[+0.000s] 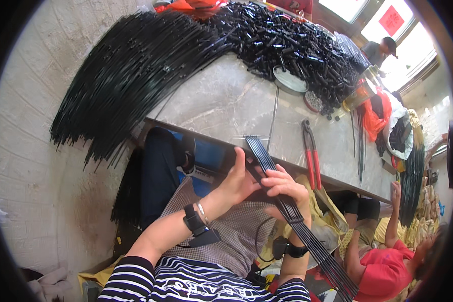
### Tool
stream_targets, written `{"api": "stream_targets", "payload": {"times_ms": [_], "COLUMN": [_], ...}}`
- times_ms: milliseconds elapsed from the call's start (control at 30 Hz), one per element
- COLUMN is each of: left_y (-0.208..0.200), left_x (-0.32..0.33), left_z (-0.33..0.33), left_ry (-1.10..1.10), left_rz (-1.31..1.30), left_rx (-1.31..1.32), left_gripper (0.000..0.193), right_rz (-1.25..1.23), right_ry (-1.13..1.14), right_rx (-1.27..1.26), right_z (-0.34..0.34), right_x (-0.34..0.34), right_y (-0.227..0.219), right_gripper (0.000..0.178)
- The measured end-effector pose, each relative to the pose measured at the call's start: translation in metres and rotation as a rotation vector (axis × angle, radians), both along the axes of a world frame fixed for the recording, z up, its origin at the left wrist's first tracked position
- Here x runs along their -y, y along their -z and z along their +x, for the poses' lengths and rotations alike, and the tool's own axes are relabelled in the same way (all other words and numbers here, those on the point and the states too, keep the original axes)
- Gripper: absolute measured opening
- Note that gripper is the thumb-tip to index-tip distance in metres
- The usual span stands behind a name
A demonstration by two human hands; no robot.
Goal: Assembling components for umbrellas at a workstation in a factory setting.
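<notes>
Rod bundle [305, 229]: thin black rods, left of the pliers [309, 166], front ends over the worktop [226, 100]; side by side, probably to stay sorted.
Right hand [291, 191]: left of pliers, fingers gripping rod bundle, likely keeping it together.
Left hand [239, 181]: farther left of pliers, thumb raised; finger closure hidden, can't tell; seemingly steadying.
Pliers: handles toward person, presumably for reach.
Black parts pile [292, 38]: beyond pliers.

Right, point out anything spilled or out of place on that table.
A few small black pieces lie loose on the grey tabletop at the near edge of the big black heap, as if spilled from it. Nothing else stands out.
</notes>
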State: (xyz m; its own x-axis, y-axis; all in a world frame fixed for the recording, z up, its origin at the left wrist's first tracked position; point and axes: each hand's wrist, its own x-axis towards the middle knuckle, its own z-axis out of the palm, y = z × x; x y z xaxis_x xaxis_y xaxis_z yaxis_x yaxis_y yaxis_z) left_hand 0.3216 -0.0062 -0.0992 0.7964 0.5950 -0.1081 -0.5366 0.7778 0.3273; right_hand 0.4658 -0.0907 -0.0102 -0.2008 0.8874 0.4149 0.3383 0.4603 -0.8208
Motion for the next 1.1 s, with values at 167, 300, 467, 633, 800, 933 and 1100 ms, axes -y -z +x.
{"api": "stream_targets", "payload": {"times_ms": [167,300,467,633,800,933,1100], "left_y": [-0.044,-0.089,-0.177,-0.23,-0.228,-0.213,-0.206], "left_x": [0.02,0.036,0.009,-0.006,0.002,0.0,-0.018], "left_z": [-0.008,-0.041,-0.104,-0.207,-0.196,-0.148,-0.14], "left_ry": [-0.083,-0.322,-0.68,-1.027,-1.223,-1.18,-1.061], "left_rz": [-0.459,-0.458,0.221,0.867,0.933,0.751,0.839], "left_rx": [-0.099,-0.131,0.186,0.147,-0.173,-0.379,-0.382], "left_gripper": [0.076,0.042,0.045,0.044,0.041,0.04,0.039], "right_rz": [-0.17,-0.057,-0.053,-0.347,0.54,0.379,-0.084], "right_ry": [-0.185,-0.331,-0.286,-0.436,0.211,0.282,-0.036], "right_rx": [-0.338,-0.467,-0.945,-0.698,-0.184,0.068,-0.283], "right_z": [0.009,-0.011,-0.108,-0.185,-0.161,-0.154,-0.111], "right_x": [0.041,0.04,0.004,0.009,0.004,-0.024,-0.044], "right_y": [0.002,0.001,-0.027,-0.033,-0.027,-0.023,-0.018], "right_gripper": [0.033,0.032,0.085,0.037,0.034,0.062,0.067]}}
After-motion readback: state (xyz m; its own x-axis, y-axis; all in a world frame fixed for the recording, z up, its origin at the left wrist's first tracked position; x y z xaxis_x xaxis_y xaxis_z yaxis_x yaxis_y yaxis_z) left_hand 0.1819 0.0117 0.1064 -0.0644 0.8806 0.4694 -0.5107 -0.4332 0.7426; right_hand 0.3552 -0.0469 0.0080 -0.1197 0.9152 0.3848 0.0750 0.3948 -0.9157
